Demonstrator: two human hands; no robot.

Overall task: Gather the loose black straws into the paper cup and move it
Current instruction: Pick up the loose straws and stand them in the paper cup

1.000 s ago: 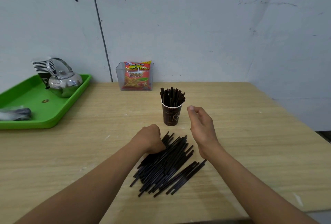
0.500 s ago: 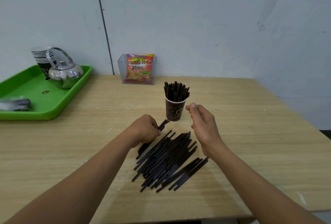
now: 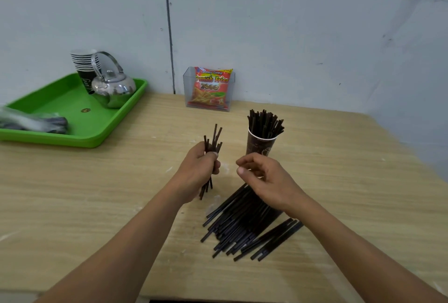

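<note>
1. A green tray sits at the wooden table's far left. A steel kettle and a stack of cups stand on it.
2. A clear box against the wall holds a red snack packet.

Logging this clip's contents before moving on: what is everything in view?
paper cup: one, brown, on table, upright straws inside
loose straws: many, black, piled nearer camera
held straws: small bunch, black, left hand's grip
snack packet: one, red-orange, in clear holder behind cup
tray: one, green, left
kettle: one, silver, on tray
cup stack: one, white rims, behind kettle
blurred bundle: one, grey, on tray
left hand: holds bunch
right hand: above pile, loosely curled, empty
</note>
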